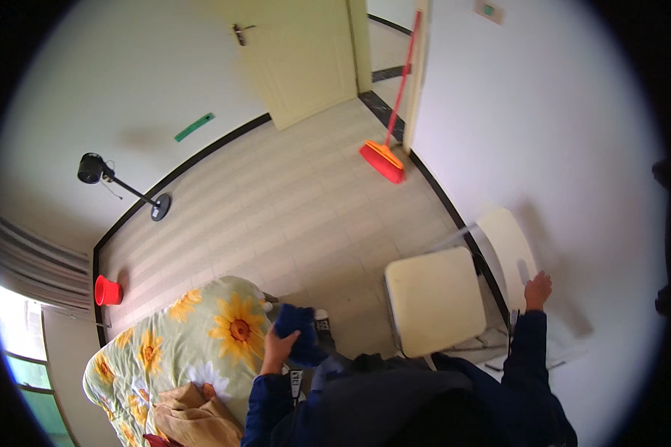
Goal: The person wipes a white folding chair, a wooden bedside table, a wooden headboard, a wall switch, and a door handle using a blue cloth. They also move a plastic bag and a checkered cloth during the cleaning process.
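My left hand [277,350] is closed on a bunched dark blue cloth [297,326], beside the corner of a bed. The bed has a pale green sunflower-print cover [220,302]. Out to the right, my right hand [538,290] is at the edge of the cream backrest of a chair [434,299], its fingers curled against it. The chair stands by the right wall, its flat cream seat facing up and its thin metal legs partly showing.
A red-and-orange broom [384,161] leans by the doorway, near a pale yellow door [306,67]. Along the left wall stand a black fan-like stand [159,208] and a red bucket [108,291]. Brown clothing [194,417] lies on the bed. Tiled floor [276,194] spreads between.
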`<state>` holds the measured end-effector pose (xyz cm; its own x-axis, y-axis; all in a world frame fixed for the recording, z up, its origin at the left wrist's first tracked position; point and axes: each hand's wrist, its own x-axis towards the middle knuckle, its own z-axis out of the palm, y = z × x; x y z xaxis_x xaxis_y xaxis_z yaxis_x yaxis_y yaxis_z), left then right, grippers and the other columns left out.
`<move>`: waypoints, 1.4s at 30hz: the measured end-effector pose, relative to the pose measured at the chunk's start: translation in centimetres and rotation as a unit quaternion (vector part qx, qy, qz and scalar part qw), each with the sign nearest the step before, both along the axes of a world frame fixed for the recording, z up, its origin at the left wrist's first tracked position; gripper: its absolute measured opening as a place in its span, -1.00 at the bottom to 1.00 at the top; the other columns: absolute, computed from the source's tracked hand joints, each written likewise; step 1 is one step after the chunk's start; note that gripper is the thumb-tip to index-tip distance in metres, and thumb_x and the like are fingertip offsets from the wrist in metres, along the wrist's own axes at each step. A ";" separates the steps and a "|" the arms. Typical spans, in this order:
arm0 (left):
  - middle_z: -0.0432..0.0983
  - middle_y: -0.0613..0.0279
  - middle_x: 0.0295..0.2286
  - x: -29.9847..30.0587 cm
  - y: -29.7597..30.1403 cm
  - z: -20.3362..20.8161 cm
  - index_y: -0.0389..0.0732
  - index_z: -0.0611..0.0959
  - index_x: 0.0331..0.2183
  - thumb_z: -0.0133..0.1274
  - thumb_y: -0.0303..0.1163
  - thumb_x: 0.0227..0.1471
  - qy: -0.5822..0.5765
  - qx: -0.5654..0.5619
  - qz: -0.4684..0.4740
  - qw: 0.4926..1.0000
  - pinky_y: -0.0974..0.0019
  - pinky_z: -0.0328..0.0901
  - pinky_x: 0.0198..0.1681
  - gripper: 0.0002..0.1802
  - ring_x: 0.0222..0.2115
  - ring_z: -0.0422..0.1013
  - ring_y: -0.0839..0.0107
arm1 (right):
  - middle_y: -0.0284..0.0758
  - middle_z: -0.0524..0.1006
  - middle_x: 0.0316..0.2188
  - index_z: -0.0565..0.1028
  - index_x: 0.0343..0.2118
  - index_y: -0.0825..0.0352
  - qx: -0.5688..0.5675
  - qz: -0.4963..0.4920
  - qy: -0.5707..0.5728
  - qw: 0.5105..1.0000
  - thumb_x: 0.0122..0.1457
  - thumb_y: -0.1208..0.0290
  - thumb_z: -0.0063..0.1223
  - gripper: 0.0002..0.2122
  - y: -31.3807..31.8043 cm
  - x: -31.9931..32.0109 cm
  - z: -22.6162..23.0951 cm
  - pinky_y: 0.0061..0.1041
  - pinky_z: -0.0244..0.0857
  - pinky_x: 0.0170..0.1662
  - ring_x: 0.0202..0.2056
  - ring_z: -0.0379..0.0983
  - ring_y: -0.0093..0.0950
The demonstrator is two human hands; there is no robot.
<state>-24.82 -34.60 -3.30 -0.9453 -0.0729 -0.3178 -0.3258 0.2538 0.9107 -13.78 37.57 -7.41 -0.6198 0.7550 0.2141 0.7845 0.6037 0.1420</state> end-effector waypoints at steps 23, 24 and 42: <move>0.54 0.14 -0.61 -42.2 4.3 3.7 -0.22 0.60 -0.41 -0.08 -0.03 0.12 -0.057 -0.005 -0.276 0.960 0.32 0.26 -0.66 -0.57 -0.72 0.40 0.37 | -0.02 0.53 -0.41 0.52 -0.33 0.44 -0.422 0.211 0.104 0.876 0.15 0.07 -0.05 -0.59 -35.1 -37.4 7.7 -0.26 0.31 -0.25 -0.34 0.47 -0.09; 0.53 0.11 -0.58 -43.5 5.4 3.8 -0.21 0.61 -0.42 -0.07 -0.02 0.10 0.018 -0.110 -0.312 0.944 0.27 0.28 -0.59 -0.57 -0.65 0.42 0.29 | -0.03 0.53 -0.44 0.52 -0.37 0.43 -0.384 0.177 0.076 0.903 0.13 0.05 -0.04 -0.58 -33.7 -38.6 7.7 -0.25 0.31 -0.28 -0.37 0.46 -0.08; 0.36 0.13 -0.08 -66.9 45.8 12.8 -0.35 0.38 -0.02 -0.14 -0.29 0.20 -0.012 0.313 -0.543 0.779 0.34 0.26 -0.02 -0.60 -0.12 0.37 0.39 | -0.05 0.42 -0.17 0.15 0.05 0.28 -0.481 0.226 0.377 0.759 0.00 0.24 0.22 -0.39 -12.5 -64.8 18.1 -0.35 0.25 -0.04 -0.10 0.38 -0.22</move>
